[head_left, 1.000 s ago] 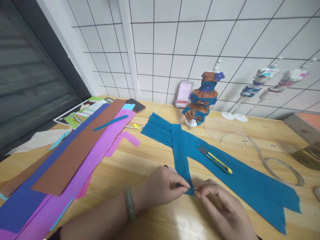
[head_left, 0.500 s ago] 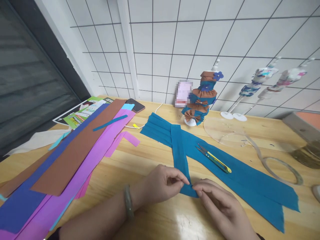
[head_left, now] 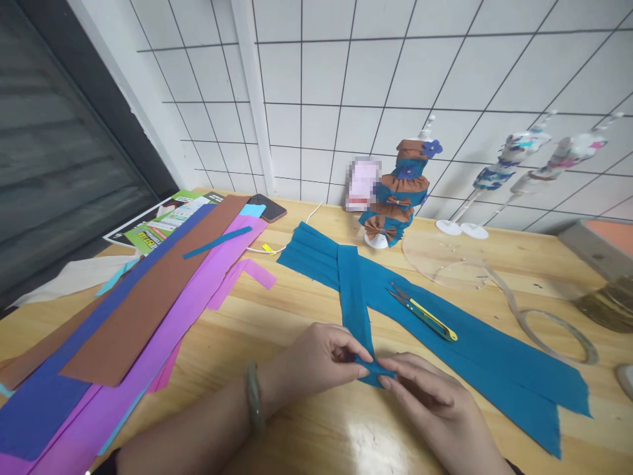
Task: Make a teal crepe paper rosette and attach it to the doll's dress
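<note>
Left hand point(head_left: 324, 359): thumb and forefinger pinched on the near end of a narrow, folded teal strip of cloth-like material point(head_left: 354, 287). Right hand point(head_left: 435, 399): fingertips closed on the same end, just beside. Strip runs away from the person, its far end lying across a wide teal cloth-like panel point(head_left: 475, 343), pleated at the left, on a pale wooden table point(head_left: 281, 323). Strip probably very light, limp, not slippery; likely creases easily and may fray at cut edges. Best hold, I judge: light fingertip pinch at folded edges, close together. Yellow-and-green thread snips point(head_left: 425, 314) rest on the panel, right of the strip.
</note>
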Available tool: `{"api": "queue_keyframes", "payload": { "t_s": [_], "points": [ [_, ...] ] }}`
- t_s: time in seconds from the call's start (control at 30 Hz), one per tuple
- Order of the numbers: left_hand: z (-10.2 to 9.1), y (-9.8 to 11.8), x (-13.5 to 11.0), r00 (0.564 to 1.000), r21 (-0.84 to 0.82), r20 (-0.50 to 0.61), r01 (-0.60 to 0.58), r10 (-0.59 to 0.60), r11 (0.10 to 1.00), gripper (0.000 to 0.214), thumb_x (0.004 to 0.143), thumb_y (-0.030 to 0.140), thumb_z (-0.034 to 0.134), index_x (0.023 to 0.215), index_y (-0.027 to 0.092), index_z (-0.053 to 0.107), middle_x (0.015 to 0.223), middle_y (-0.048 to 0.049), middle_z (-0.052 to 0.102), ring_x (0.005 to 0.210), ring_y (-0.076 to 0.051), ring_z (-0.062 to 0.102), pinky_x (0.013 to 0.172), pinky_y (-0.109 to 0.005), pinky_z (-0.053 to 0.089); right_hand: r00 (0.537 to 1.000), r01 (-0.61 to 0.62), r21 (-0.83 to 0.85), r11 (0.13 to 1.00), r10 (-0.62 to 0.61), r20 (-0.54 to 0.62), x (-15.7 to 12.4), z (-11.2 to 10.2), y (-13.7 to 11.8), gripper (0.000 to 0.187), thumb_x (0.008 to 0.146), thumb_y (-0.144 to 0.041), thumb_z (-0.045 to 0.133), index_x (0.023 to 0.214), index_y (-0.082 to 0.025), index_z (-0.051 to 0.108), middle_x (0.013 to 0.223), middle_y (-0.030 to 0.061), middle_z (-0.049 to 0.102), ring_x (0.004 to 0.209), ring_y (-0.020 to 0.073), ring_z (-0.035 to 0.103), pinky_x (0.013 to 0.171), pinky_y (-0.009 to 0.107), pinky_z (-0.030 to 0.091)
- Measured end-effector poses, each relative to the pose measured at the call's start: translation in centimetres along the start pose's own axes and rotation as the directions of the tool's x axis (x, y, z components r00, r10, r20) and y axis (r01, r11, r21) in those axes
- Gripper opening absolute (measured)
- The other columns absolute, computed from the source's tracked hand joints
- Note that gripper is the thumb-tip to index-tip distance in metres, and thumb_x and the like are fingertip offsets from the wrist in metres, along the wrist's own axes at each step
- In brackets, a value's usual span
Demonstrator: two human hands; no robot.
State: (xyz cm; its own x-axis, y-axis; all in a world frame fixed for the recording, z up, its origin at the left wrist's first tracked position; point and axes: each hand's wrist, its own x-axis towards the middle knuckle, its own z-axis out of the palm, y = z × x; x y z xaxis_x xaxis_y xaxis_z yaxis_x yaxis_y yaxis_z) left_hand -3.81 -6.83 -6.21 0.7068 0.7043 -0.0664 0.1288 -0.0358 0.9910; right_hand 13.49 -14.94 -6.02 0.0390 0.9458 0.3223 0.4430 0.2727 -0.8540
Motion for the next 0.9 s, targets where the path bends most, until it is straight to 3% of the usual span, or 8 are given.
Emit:
{"api": "queue_keyframes", "payload": {
  "t_s": [0.33, 0.63, 0.9],
  "points": [
    [-0.33, 0.46, 0.1, 0.997, 0.18, -0.025, -0.065, 0.071, 0.981, 0.014, 0.069, 0.019, 0.065, 0.081, 0.014, 0.071, 0.073, -0.0037, 0.061, 0.065, -0.011, 0.055, 0.059, -0.021, 0.043, 0.998, 0.047, -0.106, 0.993, -0.044, 0.037, -0.13, -0.29, 0.59, 0.014, 0.076, -0.018, 0.063, 0.087, -0.023, 0.07, 0.081, 0.0039, 0.07, 0.073, 0.0166, 0.066, 0.063, 0.022, 0.054],
    [-0.43, 0.59, 0.29, 0.986, 0.311, -0.008, -0.156, 0.167, 0.938, 0.01, 0.072, 0.022, 0.064, 0.077, 0.016, 0.07, 0.071, -0.002, 0.062, 0.064, -0.01, 0.055, 0.061, -0.02, 0.043, 0.995, 0.076, -0.103, 0.992, -0.069, 0.072, -0.21, -0.38, 0.63, 0.013, 0.078, -0.015, 0.061, 0.087, -0.024, 0.066, 0.079, 0.0019, 0.066, 0.074, 0.0145, 0.064, 0.064, 0.02, 0.051],
    [-0.43, 0.8, 0.08, 0.941, 0.389, 0.041, -0.325, 0.337, 0.862, 0.01, 0.072, 0.02, 0.063, 0.08, 0.015, 0.067, 0.081, -0.0043, 0.064, 0.079, -0.012, 0.058, 0.074, -0.022, 0.044, 0.985, 0.048, -0.048, 0.998, -0.039, 0.167, -0.33, -0.42, 0.58, 0.017, 0.082, -0.012, 0.055, 0.092, -0.025, 0.061, 0.085, 0.0025, 0.059, 0.079, 0.0144, 0.059, 0.067, 0.023, 0.048]
  ]
}}
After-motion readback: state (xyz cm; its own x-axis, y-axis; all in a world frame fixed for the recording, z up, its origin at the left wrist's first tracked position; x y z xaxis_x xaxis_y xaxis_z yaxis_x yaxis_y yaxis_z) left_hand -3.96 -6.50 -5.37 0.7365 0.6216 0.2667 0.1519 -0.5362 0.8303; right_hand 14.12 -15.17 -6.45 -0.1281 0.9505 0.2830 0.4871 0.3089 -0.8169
